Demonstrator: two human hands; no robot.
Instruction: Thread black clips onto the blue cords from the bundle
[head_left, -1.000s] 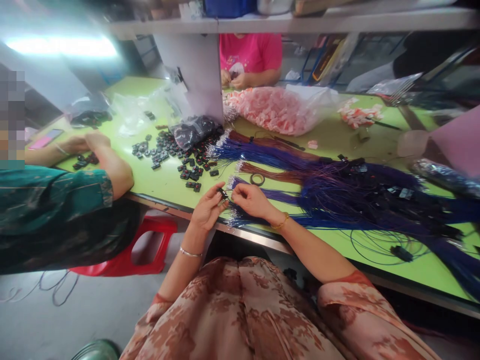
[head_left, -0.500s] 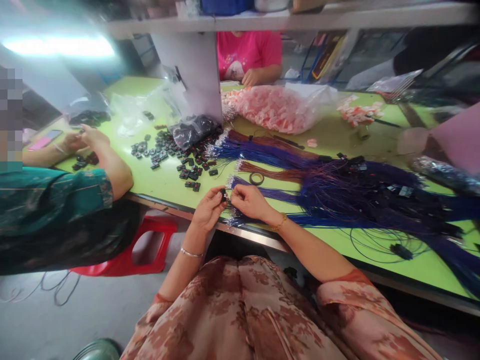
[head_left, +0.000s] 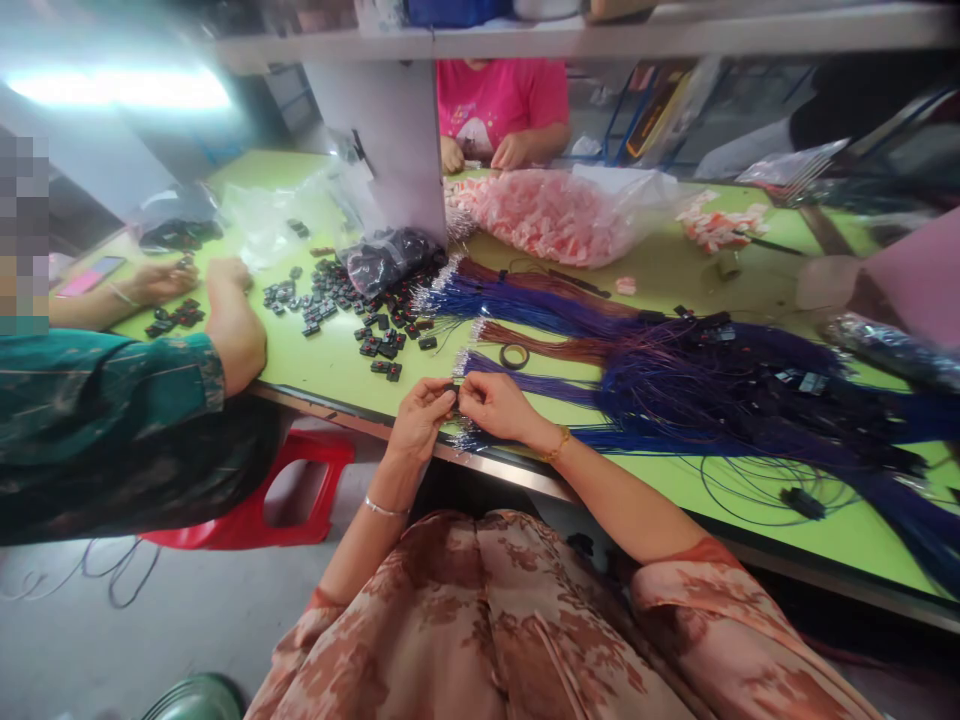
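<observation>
At the table's near edge, my left hand (head_left: 422, 418) is closed in a pinch around a small black plastic connector housing (head_left: 452, 390). Right against it, the fingers of my right hand (head_left: 495, 405) are pressed together at the housing's right side; what they hold is hidden behind the fingertips. Purple wires (head_left: 555, 386) with silvery crimped ends lie just beyond my right hand, and blue wires (head_left: 592, 438) run under its wrist. A roll of tape (head_left: 514, 356) lies behind that hand. Loose black housings (head_left: 386, 371) lie in a scattered pile to the far left.
A large tangle of wires (head_left: 675, 385) covers the table's right side. Behind it rests a clear bag of pink-and-white parts (head_left: 555, 215). A co-worker in a green sleeve (head_left: 112, 390) sits at left by a red stool (head_left: 300, 500); another in pink (head_left: 502, 105) works opposite.
My hands have drawn closer together around the housing, which shows less now. The left co-worker's hands have moved apart, and the opposite co-worker's second hand has come into view.
</observation>
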